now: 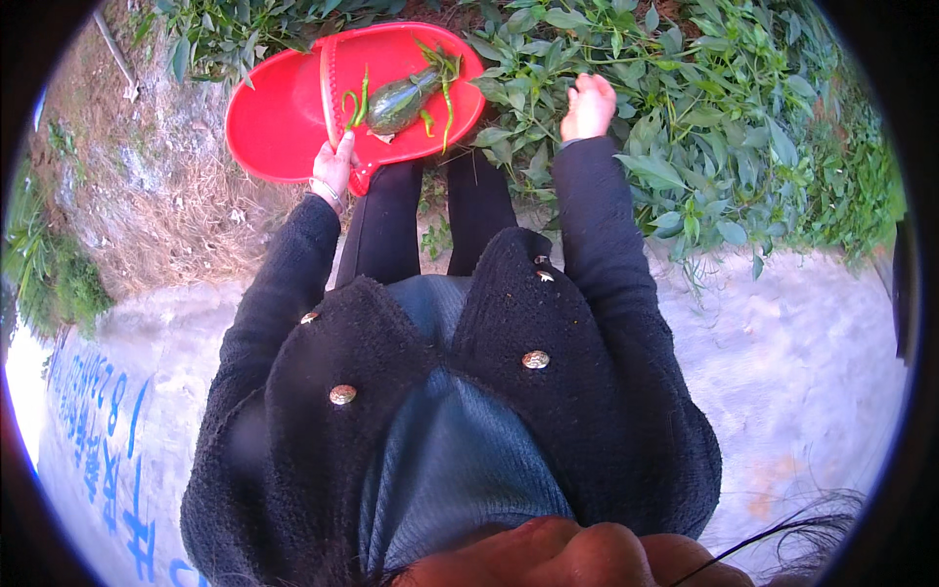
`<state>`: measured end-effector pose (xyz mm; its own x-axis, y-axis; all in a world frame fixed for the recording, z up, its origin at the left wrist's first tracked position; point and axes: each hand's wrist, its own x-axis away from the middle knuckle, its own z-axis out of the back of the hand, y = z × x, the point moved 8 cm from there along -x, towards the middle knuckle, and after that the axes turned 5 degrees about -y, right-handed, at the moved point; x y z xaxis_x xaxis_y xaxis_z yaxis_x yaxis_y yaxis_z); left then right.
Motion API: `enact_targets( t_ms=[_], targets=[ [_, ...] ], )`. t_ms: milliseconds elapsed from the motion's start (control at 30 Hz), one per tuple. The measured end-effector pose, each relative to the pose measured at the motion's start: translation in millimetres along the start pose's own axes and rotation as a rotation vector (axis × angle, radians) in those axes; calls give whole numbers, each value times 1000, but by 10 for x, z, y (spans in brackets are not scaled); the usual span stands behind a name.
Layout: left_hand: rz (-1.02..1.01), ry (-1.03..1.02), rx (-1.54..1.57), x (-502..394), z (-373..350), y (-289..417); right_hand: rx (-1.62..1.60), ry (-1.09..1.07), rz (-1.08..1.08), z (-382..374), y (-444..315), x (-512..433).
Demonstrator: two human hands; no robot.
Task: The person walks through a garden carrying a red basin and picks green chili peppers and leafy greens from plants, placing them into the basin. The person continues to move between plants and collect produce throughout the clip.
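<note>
My left hand [334, 167] grips the handle [329, 95] of a red plastic basket [275, 125], near the handle's lower end. In the basket lies a dark green squash [400, 101], with a leafy green sprig [440, 64] across its narrow end. Slender green chili peppers [364, 95] rest beside it, close to my left thumb, and another long one [447, 117] hangs toward the rim. My right hand [589, 107] is raised among the leaves of the pepper plants [660, 117], its fingers curled. Whether it holds anything is hidden.
Leafy plants crowd the right side and the top edge. Dry grass and bare soil [198, 227] lie to the left, with a stick [115, 51] at upper left. Behind me runs a pale concrete surface [777, 345]; blue painted writing [110, 455] marks its left part.
</note>
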<state>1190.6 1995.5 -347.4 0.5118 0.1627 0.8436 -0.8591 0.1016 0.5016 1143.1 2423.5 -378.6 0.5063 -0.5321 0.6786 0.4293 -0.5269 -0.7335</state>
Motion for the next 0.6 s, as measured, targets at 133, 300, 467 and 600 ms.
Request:
enact_targets(
  t_ms=[133,300,467,600],
  targets=[
    [11,3,-47,-3,65,-81,173,-115,-372,-67,373,-336],
    [23,-21,-114,-131,23,-239,252,-195,-421,-107,433,-372],
    [-23,-3,-277,-184,-48,-174,-117,-386,-251,51,-290,18],
    [-13,6,-280,-189,-208,-5,-127,-448,-264,314,-935,342]
  ],
)
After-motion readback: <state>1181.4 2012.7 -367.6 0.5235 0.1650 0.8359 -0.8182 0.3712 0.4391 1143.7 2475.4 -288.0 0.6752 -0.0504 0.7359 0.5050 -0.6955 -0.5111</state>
